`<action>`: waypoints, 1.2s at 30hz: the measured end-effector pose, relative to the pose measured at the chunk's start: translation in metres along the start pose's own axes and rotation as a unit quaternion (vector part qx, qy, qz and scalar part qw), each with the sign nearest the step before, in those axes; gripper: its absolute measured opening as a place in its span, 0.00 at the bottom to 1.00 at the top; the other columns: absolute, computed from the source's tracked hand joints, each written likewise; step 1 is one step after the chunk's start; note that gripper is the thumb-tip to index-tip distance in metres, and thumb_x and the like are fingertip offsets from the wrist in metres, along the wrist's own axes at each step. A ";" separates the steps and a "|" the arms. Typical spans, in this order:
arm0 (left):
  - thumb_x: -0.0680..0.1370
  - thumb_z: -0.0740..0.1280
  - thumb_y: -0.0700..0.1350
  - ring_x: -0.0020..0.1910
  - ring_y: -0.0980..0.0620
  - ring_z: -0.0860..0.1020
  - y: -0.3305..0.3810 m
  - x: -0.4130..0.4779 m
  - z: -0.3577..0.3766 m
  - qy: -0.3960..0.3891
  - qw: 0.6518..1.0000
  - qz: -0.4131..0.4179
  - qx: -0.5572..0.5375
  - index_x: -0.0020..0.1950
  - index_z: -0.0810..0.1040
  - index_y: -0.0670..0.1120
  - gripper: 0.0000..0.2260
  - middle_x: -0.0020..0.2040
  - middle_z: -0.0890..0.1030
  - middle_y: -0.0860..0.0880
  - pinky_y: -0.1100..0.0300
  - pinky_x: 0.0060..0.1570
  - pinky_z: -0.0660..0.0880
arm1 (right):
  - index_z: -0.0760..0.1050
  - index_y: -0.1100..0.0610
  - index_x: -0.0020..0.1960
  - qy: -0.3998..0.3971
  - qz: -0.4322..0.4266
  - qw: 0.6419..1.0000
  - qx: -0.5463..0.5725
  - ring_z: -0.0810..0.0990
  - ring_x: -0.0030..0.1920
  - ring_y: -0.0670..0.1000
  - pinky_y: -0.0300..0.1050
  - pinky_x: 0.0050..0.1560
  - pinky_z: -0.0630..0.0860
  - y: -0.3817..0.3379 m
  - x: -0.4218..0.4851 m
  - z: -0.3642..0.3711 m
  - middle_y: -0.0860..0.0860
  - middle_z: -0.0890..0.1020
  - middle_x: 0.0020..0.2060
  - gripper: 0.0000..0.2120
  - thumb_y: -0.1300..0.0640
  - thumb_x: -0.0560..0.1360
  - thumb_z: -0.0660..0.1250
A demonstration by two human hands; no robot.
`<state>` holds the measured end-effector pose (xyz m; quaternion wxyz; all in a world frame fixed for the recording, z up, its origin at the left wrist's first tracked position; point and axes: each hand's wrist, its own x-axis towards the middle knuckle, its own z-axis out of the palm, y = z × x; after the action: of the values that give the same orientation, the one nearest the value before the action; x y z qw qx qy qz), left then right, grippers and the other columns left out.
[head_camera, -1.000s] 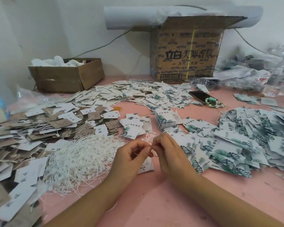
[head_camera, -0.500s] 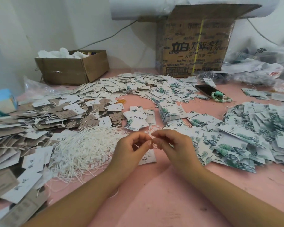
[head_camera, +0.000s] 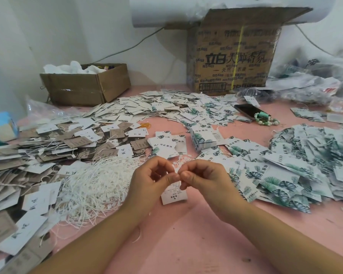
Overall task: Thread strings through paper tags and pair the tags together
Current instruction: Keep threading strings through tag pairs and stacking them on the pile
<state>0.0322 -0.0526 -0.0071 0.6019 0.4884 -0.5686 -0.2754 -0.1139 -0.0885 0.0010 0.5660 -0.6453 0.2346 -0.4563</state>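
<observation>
White rectangular paper tag (head_camera: 173, 193) with dark print: held just above the pink tabletop (head_camera: 186, 240), centre of view, hanging below the fingertips. Thin white string (head_camera: 179, 165) sticks up in a small tangle above the tag's top edge, between the two hands.

Left hand (head_camera: 151, 181): thumb and forefinger pinched together on the tag's top edge, other fingers curled. Right hand (head_camera: 205, 180): thumb and forefinger pinched on the string, tip to tip with the left thumb. Whether the string passes through the tag's hole cannot be told; the fingers hide it.

Just left of the hands: loose heap of white strings (head_camera: 99, 182). Further left: spread of brown and white card tags (head_camera: 48, 147). Just right: heap of white tags printed with green leaves (head_camera: 285, 175). Behind the hands: squared stack of leaf-printed tags (head_camera: 203, 139).

Far side of the table: low open cardboard box (head_camera: 85, 88) at left, tall printed cardboard carton (head_camera: 232, 58) at centre-right. Black phone (head_camera: 246, 111) lies near the carton, green bead bracelet (head_camera: 266, 120) touching it.
</observation>
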 end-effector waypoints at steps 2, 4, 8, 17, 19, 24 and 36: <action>0.64 0.77 0.51 0.34 0.49 0.73 -0.002 0.001 0.000 -0.013 1.000 0.002 0.014 0.36 0.78 0.52 0.09 0.32 0.77 0.53 0.45 0.39 0.73 | 0.76 0.57 0.38 -0.011 0.017 1.000 -0.001 0.75 0.30 0.46 0.35 0.37 0.74 -0.002 0.000 0.001 0.46 0.78 0.28 0.08 0.67 0.72 0.65; 0.65 0.76 0.57 0.33 0.56 0.71 -0.001 0.000 0.000 -0.030 0.998 0.016 0.044 0.37 0.77 0.53 0.12 0.33 0.78 0.55 0.53 0.38 0.70 | 0.73 0.58 0.39 -0.023 0.027 0.999 0.000 0.73 0.30 0.45 0.35 0.36 0.72 -0.005 0.001 0.003 0.45 0.76 0.28 0.09 0.67 0.76 0.61; 0.59 0.65 0.71 0.45 0.64 0.69 0.003 -0.004 0.000 -0.114 0.969 0.032 0.218 0.49 0.71 0.60 0.24 0.46 0.73 0.68 0.72 0.41 0.64 | 0.70 0.60 0.39 0.019 0.027 0.997 0.068 0.70 0.28 0.45 0.35 0.32 0.71 -0.015 0.004 0.009 0.47 0.74 0.27 0.10 0.67 0.78 0.56; 0.72 0.71 0.36 0.43 0.58 0.71 -0.003 -0.002 -0.001 -0.014 0.937 0.143 0.319 0.47 0.79 0.46 0.07 0.43 0.75 0.60 0.71 0.44 0.65 | 0.70 0.60 0.38 0.120 0.006 0.975 0.188 0.71 0.28 0.46 0.37 0.32 0.72 -0.028 0.019 -0.009 0.50 0.74 0.27 0.09 0.65 0.77 0.58; 0.73 0.71 0.38 0.39 0.62 0.72 -0.001 -0.002 -0.001 0.003 0.957 0.131 0.259 0.44 0.79 0.49 0.06 0.40 0.75 0.60 0.73 0.39 0.66 | 0.72 0.59 0.38 0.143 0.013 0.973 0.179 0.72 0.28 0.47 0.36 0.32 0.73 -0.025 0.020 -0.013 0.50 0.75 0.27 0.09 0.65 0.76 0.59; 0.72 0.68 0.47 0.36 0.62 0.74 0.005 -0.003 0.004 0.018 0.991 0.104 0.080 0.42 0.78 0.58 0.05 0.37 0.79 0.57 0.69 0.38 0.72 | 0.74 0.59 0.40 0.154 0.062 0.981 0.105 0.72 0.31 0.47 0.38 0.34 0.71 -0.014 0.018 -0.020 0.49 0.78 0.29 0.08 0.64 0.77 0.61; 0.72 0.69 0.36 0.25 0.56 0.73 0.010 0.004 0.002 0.100 0.992 0.002 -0.080 0.42 0.78 0.44 0.04 0.28 0.76 0.52 0.65 0.26 0.72 | 0.83 0.56 0.40 -0.031 0.143 0.973 0.176 0.83 0.40 0.50 0.42 0.39 0.80 -0.015 0.012 -0.015 0.53 0.84 0.40 0.09 0.58 0.70 0.64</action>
<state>0.0285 -0.0529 0.0031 0.6933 0.4624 -0.4831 -0.2686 -0.1239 -0.1019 0.0186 0.7373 -0.5090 0.2226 -0.3843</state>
